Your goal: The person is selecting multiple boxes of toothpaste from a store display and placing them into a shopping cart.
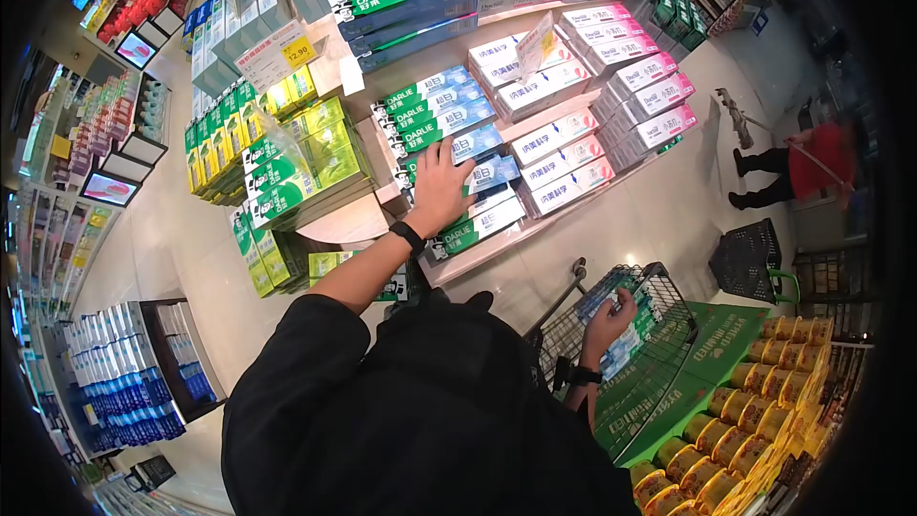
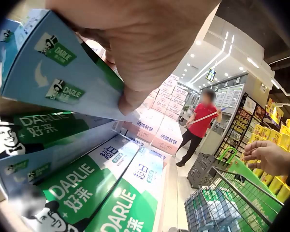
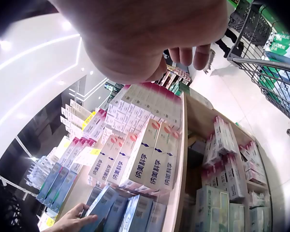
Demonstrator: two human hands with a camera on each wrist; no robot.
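Left hand point(image 1: 439, 186) is reaching forward onto the display, its fingers spreading over the top of a pale blue Darlie box point(image 2: 63, 72) while the thumb point(image 2: 130, 101) is curling against the box's lower edge, so the hand is gripping it. The box's long axis is running across the fingers, one end pointing toward the right hand's side. It is lying tilted against the flat green Darlie boxes point(image 2: 87, 193) directly beneath the palm. Right hand point(image 1: 611, 315) is hanging inside the shopping cart point(image 1: 683, 325), fingers loosely bent and holding nothing. It is sitting just above the boxes in the cart point(image 1: 626, 344); whether they are touching cannot be told.
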